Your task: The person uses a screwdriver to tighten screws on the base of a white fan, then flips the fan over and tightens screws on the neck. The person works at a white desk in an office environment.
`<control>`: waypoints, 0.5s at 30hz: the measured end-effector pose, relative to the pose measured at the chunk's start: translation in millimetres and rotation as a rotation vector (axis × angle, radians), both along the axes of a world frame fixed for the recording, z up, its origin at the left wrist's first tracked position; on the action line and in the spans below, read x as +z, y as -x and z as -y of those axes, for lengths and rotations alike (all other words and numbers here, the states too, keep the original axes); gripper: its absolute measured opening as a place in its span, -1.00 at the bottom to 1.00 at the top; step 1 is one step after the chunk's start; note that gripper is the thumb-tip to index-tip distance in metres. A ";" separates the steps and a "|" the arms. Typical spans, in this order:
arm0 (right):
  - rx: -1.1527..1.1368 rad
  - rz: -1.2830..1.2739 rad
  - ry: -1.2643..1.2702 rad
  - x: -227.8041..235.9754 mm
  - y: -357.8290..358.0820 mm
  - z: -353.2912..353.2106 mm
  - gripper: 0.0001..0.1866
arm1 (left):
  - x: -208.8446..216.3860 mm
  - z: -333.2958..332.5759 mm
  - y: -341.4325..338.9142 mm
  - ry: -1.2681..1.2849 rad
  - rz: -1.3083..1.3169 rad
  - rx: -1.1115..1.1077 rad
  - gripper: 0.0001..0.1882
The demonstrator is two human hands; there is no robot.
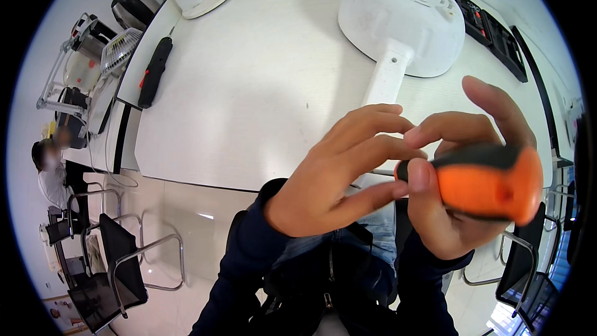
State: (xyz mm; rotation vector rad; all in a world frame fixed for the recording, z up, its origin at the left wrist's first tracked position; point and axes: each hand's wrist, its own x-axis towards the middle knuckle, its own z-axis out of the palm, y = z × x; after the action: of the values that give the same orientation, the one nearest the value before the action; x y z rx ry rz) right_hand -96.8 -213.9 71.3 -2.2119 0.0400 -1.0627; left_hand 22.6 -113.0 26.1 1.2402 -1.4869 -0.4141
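Observation:
My right hand point(435, 214) is wrapped round the thick handle of an orange and black screwdriver point(476, 177), held up close in front of me above the table's near edge. The handle's butt end points right and toward me. From the left, my left hand point(336, 177) brings its thumb and fingertips together at the screwdriver's neck. A short stretch of metal shaft shows between them; the tip is hidden. Beyond both hands a white rounded appliance point(404, 22) with a long handle lies with its vented base up.
A black cordless screwdriver point(155, 71) lies near the left edge of the white table point(249, 99). A white stand point(199, 0) is at the back left, an open black tool case point(488, 37) at the back right. Chairs point(124, 261) stand lower left; a person point(53, 174) sits beyond.

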 end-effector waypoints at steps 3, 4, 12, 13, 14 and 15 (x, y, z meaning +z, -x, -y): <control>-0.055 0.068 -0.200 -2.6 -2.6 -15.2 -0.35 | 0.8 -1.4 5.9 0.004 -0.077 0.038 -0.57; -0.082 0.110 -0.248 -5.1 -4.5 -19.4 -0.35 | 0.2 -0.7 8.2 0.006 -0.142 0.053 -0.55; -0.216 0.103 0.004 -10.0 10.9 2.5 -0.45 | -12.6 -19.6 -11.4 -0.172 -0.115 0.150 -0.47; -0.260 0.122 -0.067 -10.1 13.5 -0.2 -0.45 | -14.1 -20.2 -11.7 -0.193 -0.082 0.159 -0.49; -0.300 0.149 -0.080 -10.2 15.3 1.0 -0.46 | -15.5 -20.5 -11.3 -0.213 -0.050 0.168 -0.52; -0.330 0.169 -0.085 -10.6 16.6 3.6 -0.46 | -17.2 -22.0 -10.9 -0.239 -0.015 0.187 -0.54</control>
State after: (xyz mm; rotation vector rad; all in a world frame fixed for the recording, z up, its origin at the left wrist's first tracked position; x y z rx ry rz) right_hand -113.4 -217.4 60.8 -2.0760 0.3801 -1.3960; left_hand 33.6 -91.0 9.0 1.5473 -1.3220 -0.4851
